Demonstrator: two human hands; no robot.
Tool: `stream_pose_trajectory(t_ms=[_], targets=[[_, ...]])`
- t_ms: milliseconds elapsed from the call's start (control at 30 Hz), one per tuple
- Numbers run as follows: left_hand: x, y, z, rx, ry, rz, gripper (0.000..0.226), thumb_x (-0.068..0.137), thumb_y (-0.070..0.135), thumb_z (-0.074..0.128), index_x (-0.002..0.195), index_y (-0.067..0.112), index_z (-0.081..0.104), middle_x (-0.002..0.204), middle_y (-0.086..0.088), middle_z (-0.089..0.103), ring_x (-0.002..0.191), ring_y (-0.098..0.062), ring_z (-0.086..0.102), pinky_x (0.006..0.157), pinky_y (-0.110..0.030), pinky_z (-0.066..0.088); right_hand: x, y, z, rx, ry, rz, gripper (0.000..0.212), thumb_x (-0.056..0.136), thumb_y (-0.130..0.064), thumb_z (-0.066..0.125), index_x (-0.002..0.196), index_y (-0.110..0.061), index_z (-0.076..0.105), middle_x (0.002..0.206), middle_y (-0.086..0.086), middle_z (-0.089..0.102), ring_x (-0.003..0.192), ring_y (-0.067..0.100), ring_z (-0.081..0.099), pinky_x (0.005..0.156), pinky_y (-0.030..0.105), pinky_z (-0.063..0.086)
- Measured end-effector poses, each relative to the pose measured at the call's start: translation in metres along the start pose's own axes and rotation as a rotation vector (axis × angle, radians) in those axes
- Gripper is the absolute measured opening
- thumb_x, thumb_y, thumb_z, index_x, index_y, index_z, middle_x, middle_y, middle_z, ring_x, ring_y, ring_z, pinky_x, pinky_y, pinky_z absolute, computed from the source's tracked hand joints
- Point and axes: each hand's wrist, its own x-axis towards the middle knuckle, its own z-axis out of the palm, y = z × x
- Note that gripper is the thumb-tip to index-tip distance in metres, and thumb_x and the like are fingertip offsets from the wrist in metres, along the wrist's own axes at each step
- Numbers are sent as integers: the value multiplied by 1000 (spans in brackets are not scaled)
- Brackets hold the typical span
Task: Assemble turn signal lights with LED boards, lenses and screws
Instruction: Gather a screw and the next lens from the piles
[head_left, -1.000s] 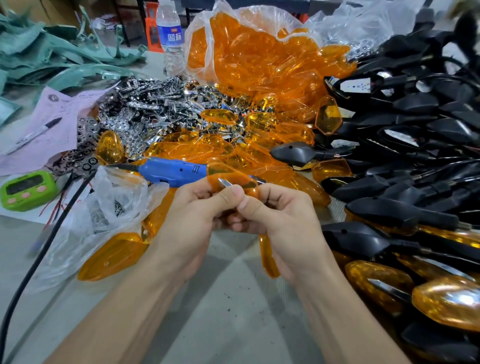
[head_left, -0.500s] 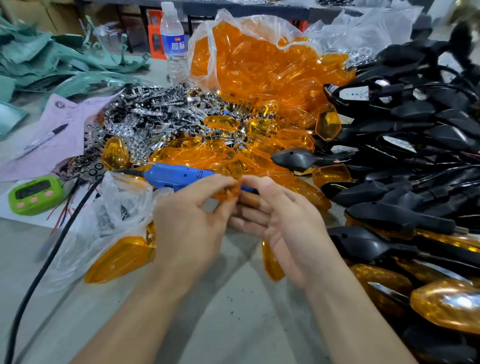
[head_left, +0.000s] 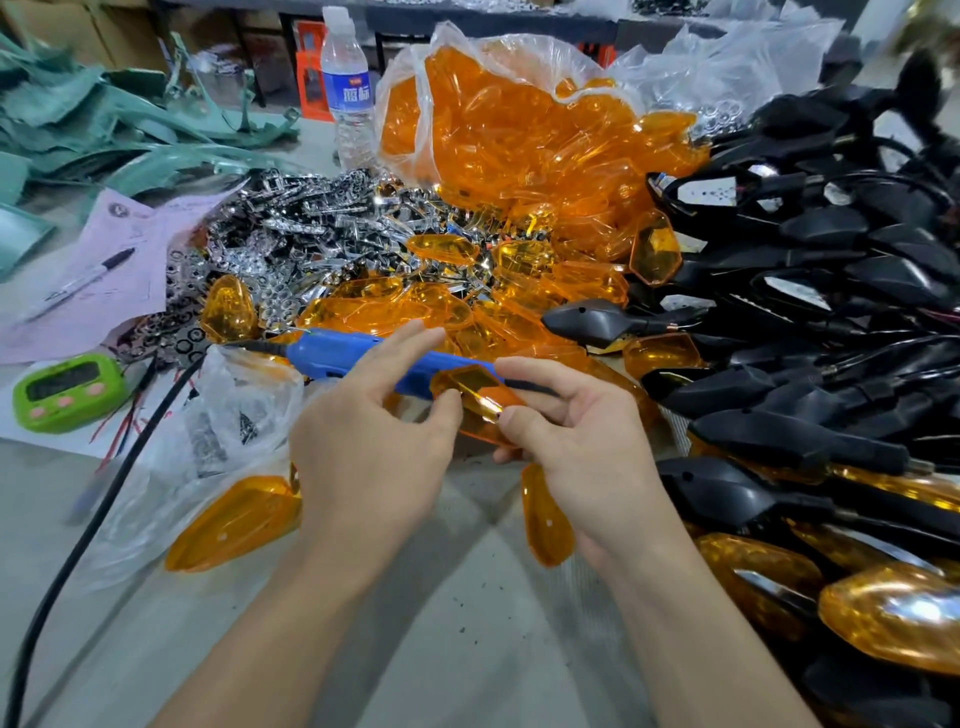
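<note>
My right hand (head_left: 576, 441) grips an orange lens (head_left: 475, 395) with a chrome reflector inside, thumb on its near edge and fingers curled behind it. My left hand (head_left: 374, 441) touches the lens's left end with the thumb tip while its fingers spread loosely above. Behind the hands a blue electric screwdriver (head_left: 353, 353) lies on the table. Loose orange lenses (head_left: 395, 306) and chrome reflectors (head_left: 291, 244) are heaped beyond it. Black housings (head_left: 810, 395) pile up at the right. A clear bag of small screws (head_left: 234, 421) lies to the left.
A big bag of orange lenses (head_left: 519, 130) and a water bottle (head_left: 348, 88) stand at the back. A green timer (head_left: 67, 389), pink paper with a marker (head_left: 78, 283) and a black cable (head_left: 88, 514) lie left. Finished orange lights (head_left: 893, 613) sit at the lower right.
The hands have drawn apart. My left hand let go of its pinch and spread its fingers, and the orange lens now shows in my right hand.
</note>
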Motion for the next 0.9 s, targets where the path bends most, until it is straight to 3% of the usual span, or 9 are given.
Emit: stream_pose_trajectory(t_ms=[67, 167, 233, 367, 567, 667, 733, 833, 900], targets=[[5, -2, 2, -204, -66, -103, 41, 84, 25, 79, 118, 47, 73, 109, 30, 74, 96, 7, 70, 87, -14, 54, -1, -2, 0, 19, 17, 0, 39, 93, 10, 66, 121, -16, 73, 102, 2, 80, 82, 18, 77, 64, 23, 58], [14, -6, 1, -722, -238, -415, 39, 88, -8, 70, 114, 21, 76, 95, -1, 82, 90, -14, 78, 77, -24, 62, 0, -3, -2, 102, 55, 10, 36, 93, 11, 64, 116, -15, 74, 99, 4, 81, 81, 16, 76, 64, 21, 56], [18, -8, -2, -872, -312, -518, 35, 87, -5, 68, 117, 12, 73, 99, -10, 81, 90, -22, 79, 69, -27, 63, 1, -4, -4, 128, 80, 10, 33, 94, 11, 64, 113, -15, 74, 97, 5, 81, 81, 17, 76, 65, 22, 57], [19, -13, -3, -927, -403, -494, 48, 70, 12, 75, 118, 11, 72, 104, -8, 80, 91, -19, 79, 68, -26, 61, 0, -5, -5, 132, 89, 2, 31, 94, 10, 64, 109, -15, 75, 96, 4, 81, 78, 15, 74, 65, 22, 57], [19, -13, -3, -662, -371, -479, 29, 83, -6, 72, 98, 17, 81, 88, -10, 81, 81, -27, 79, 70, -33, 65, -1, -2, 0, 46, 3, 42, 30, 91, 12, 66, 101, -14, 77, 87, 6, 80, 68, 17, 72, 62, 26, 57], [15, -11, -4, -172, -203, -168, 14, 81, 26, 68, 74, 28, 80, 64, 12, 74, 63, -13, 71, 62, -32, 57, -3, 3, 8, -408, 62, -95, 33, 88, 4, 68, 95, -25, 82, 77, -13, 78, 65, 4, 71, 63, 24, 59], [10, -10, -6, 173, -152, 0, 30, 76, 52, 56, 63, 30, 71, 55, 15, 62, 58, -14, 61, 57, -29, 41, -4, -1, 10, -698, 21, -157, 34, 88, -4, 65, 97, -31, 84, 73, -22, 73, 67, -4, 67, 63, 10, 52], [11, -11, -9, 212, 4, 20, 42, 81, 53, 50, 52, 22, 52, 54, 13, 52, 49, -11, 46, 51, -28, 27, -1, -11, 13, -1000, -194, -78, 36, 90, -13, 61, 105, -38, 82, 70, -23, 66, 67, -3, 62, 60, 5, 43], [13, -15, -10, 123, 121, 15, 47, 88, 44, 52, 49, 21, 40, 53, 11, 48, 47, -13, 39, 48, -26, 25, 4, -21, 17, -1056, -213, -81, 34, 91, -14, 62, 108, -36, 81, 74, -23, 65, 70, -1, 61, 72, 12, 48]])
